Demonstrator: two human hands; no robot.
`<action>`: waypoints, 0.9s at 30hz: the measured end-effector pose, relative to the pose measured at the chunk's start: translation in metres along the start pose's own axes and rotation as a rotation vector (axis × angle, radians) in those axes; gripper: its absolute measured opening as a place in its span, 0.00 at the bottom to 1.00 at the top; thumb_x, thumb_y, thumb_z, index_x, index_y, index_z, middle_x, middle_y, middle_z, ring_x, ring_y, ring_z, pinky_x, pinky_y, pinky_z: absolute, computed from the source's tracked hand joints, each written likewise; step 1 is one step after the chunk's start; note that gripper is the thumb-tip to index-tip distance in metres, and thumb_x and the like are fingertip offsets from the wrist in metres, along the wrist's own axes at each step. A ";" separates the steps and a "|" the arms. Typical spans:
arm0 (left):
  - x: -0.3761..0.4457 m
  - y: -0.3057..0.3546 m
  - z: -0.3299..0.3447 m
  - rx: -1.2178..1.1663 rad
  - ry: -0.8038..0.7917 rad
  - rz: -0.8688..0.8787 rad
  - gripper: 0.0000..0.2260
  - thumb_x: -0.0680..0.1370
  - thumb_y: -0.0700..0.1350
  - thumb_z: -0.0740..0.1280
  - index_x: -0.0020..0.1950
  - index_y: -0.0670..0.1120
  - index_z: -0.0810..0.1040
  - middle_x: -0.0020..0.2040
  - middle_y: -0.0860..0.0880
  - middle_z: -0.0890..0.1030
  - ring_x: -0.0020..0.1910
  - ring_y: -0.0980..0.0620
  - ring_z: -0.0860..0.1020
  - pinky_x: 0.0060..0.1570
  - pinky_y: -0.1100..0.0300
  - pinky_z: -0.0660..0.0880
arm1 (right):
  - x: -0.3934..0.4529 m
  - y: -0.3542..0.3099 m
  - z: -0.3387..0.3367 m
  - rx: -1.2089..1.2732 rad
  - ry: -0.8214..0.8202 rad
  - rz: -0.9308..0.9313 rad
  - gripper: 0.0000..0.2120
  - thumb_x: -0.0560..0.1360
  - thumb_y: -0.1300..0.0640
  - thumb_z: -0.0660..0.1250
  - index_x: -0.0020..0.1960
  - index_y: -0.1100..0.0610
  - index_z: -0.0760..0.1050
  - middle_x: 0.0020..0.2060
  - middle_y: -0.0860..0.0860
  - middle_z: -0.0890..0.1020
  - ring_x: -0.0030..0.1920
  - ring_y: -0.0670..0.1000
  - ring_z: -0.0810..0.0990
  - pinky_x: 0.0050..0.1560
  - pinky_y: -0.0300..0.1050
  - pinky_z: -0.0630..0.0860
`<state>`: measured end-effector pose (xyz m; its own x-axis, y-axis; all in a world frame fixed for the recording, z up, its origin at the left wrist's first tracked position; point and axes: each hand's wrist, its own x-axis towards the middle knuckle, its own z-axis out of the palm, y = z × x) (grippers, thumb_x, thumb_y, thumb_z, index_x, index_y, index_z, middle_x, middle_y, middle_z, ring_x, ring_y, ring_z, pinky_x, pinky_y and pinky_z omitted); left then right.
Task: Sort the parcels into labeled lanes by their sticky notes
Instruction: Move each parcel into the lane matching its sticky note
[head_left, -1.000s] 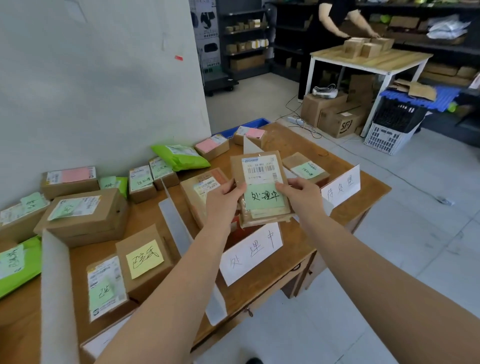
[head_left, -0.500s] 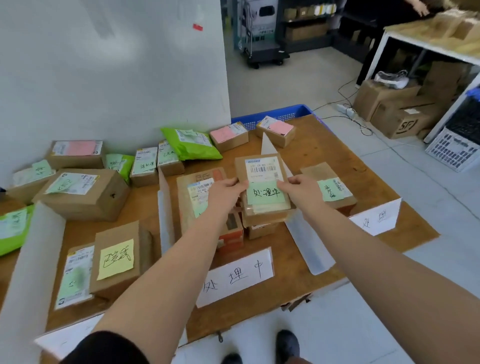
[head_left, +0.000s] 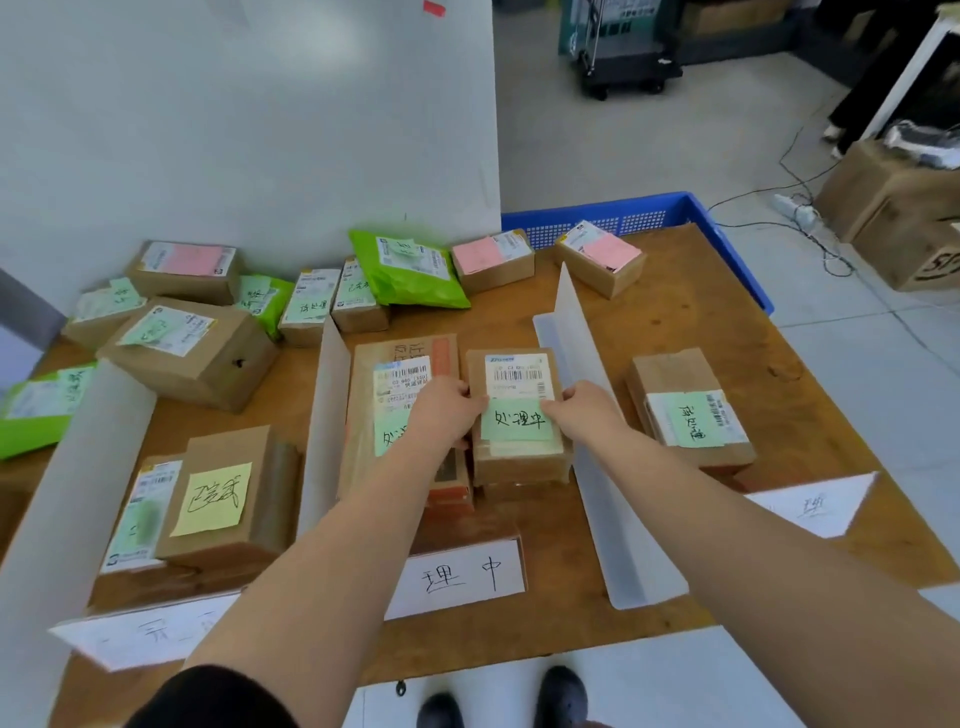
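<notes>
Wooden table (head_left: 675, 332): flat brown top, divided into lanes by two upright white foam dividers (head_left: 576, 374). Middle lane sign (head_left: 457, 577): white card, first character hidden by the left forearm. Cardboard parcel (head_left: 519, 415): rectangular, taped, set on a stack in the middle lane, with barcode label and green sticky note (head_left: 517, 420). Left hand (head_left: 447, 410) and right hand (head_left: 584, 410): fingers clasped on the parcel's side edges.
</notes>
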<state>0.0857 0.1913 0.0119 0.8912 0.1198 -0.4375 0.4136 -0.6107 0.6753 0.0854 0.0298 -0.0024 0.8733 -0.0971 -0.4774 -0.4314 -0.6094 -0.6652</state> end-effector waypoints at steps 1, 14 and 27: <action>0.000 0.000 -0.001 0.016 -0.007 -0.006 0.09 0.77 0.46 0.65 0.52 0.42 0.78 0.48 0.46 0.81 0.41 0.44 0.82 0.39 0.49 0.82 | 0.002 0.000 0.000 -0.005 -0.006 -0.007 0.13 0.76 0.55 0.63 0.34 0.57 0.67 0.35 0.52 0.76 0.36 0.51 0.75 0.26 0.39 0.64; -0.008 0.000 -0.023 0.187 0.247 0.151 0.22 0.77 0.52 0.63 0.69 0.46 0.69 0.65 0.47 0.75 0.62 0.47 0.73 0.57 0.56 0.69 | -0.008 -0.023 -0.003 -0.184 0.296 -0.377 0.26 0.74 0.52 0.66 0.67 0.58 0.62 0.65 0.54 0.64 0.66 0.55 0.63 0.62 0.48 0.66; -0.041 -0.038 -0.145 0.394 0.479 0.172 0.19 0.75 0.52 0.63 0.64 0.50 0.72 0.62 0.48 0.76 0.61 0.47 0.74 0.56 0.50 0.74 | -0.029 -0.144 0.052 -0.538 0.140 -0.820 0.26 0.75 0.52 0.62 0.71 0.55 0.62 0.66 0.53 0.68 0.66 0.56 0.66 0.60 0.50 0.68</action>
<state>0.0607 0.3229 0.0901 0.9609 0.2751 0.0324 0.2393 -0.8833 0.4031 0.1098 0.1615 0.0772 0.8894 0.4437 0.1102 0.4490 -0.8023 -0.3934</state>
